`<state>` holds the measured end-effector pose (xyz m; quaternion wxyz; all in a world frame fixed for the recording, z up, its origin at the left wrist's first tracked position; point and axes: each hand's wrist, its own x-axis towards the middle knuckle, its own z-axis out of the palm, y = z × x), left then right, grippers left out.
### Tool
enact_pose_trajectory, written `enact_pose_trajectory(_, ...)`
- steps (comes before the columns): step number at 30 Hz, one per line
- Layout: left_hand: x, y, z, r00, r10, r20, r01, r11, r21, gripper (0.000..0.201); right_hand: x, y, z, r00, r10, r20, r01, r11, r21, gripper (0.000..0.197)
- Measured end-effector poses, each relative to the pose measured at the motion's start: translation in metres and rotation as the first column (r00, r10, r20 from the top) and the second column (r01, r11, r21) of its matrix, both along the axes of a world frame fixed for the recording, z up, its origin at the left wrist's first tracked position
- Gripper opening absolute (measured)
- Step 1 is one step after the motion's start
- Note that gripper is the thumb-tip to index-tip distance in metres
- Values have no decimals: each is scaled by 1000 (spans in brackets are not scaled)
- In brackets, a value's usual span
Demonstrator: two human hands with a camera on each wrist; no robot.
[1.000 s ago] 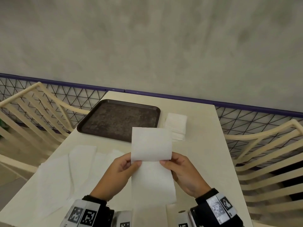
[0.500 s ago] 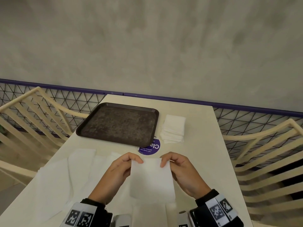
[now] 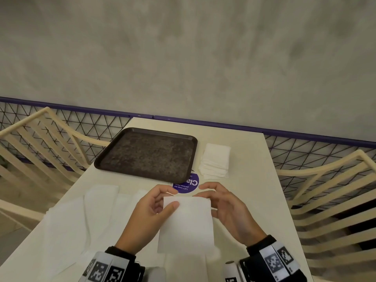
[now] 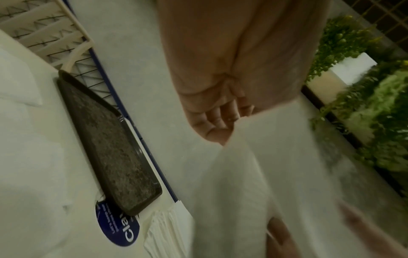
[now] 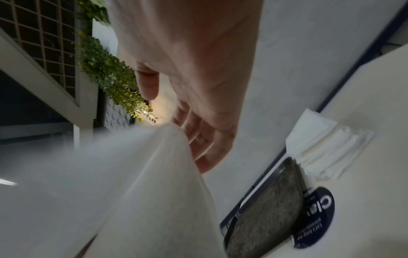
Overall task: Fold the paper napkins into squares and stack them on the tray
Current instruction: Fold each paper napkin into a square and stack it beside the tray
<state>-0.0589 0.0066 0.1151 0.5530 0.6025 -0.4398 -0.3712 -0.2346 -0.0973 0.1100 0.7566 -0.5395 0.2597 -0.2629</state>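
The left hand (image 3: 150, 212) pinches the top left corner of a folded napkin (image 3: 187, 224) with thumb and fingers. The right hand (image 3: 230, 212) holds its right edge, fingers curled behind. The napkin is above the table (image 3: 254, 200), near the dark tray (image 3: 146, 153).

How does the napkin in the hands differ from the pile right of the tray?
The held napkin is a single folded piece, pinched by the left hand and right hand; the napkin pile is many pieces, fanned, lying untouched on the table. Both are white, squarish, and off the tray.
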Motion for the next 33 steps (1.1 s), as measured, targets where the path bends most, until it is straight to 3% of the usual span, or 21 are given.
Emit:
enact_pose_trajectory(2,-1,0,0,992,11,123,-10,1000,-6,17,0,-1,-1,990,-28,-135,-1,977,-215,30)
enact_pose_trajectory(4,-1,0,0,979,20,203,-16,1000,-22,12,4,0,-1,961,-87,-263,-37,900,-434,18)
enact_pose_trajectory(6,1,1,-2,970,21,244,-13,999,-31,19,7,0,-2,941,-140,-307,-51,840,-540,8)
enact_pose_trajectory(13,11,5,4,942,133,307,-125,991,-47,12,0,-7,1,927,-293,-233,86,772,-630,5)
enact_pose_trajectory(15,13,6,4,905,182,385,-147,982,-117,9,-2,-8,1,922,-308,-235,81,746,-661,5)
enact_pose_trajectory(17,8,4,9,854,144,500,-82,986,-145,6,1,-5,1,926,-290,-240,41,711,-702,5)
enact_pose_trajectory(20,-3,-2,7,753,24,657,63,992,-109,39,11,6,-1,937,-253,-242,-32,625,-780,6)
enact_pose_trajectory(22,-5,-5,4,740,15,672,74,992,-104,41,15,9,-1,941,-240,-238,-56,584,-810,7)
enact_pose_trajectory(27,5,-2,2,715,58,697,21,994,-104,19,5,1,2,929,-283,-239,15,673,-740,8)
enact_pose_trajectory(30,8,0,3,730,89,678,-2,992,-128,22,1,-2,3,921,-293,-256,19,691,-723,9)
enact_pose_trajectory(33,4,-1,4,737,18,675,42,997,-72,33,3,1,2,925,-274,-262,-5,683,-731,8)
